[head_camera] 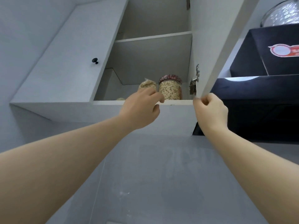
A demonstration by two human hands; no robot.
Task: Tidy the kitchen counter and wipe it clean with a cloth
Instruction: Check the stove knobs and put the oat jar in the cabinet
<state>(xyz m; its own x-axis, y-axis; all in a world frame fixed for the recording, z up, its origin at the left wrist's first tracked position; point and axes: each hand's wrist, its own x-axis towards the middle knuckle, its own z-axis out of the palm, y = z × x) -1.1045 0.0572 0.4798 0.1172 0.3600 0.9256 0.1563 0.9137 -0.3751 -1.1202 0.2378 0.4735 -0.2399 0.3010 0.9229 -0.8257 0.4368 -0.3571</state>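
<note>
One jar [169, 88] and one bag [147, 84] of grain stand side by side on the cabinet's [178, 102] lowest shelf; the bag's lower half is hidden behind the left hand [140, 107], fingers curled, grip unclear; the right hand [210, 110] pinches the open door's [218, 38] lower corner.

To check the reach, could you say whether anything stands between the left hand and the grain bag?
Nothing visible does: the left hand is right at the grain bag on the bottom shelf; the jar stands beside it.
</note>
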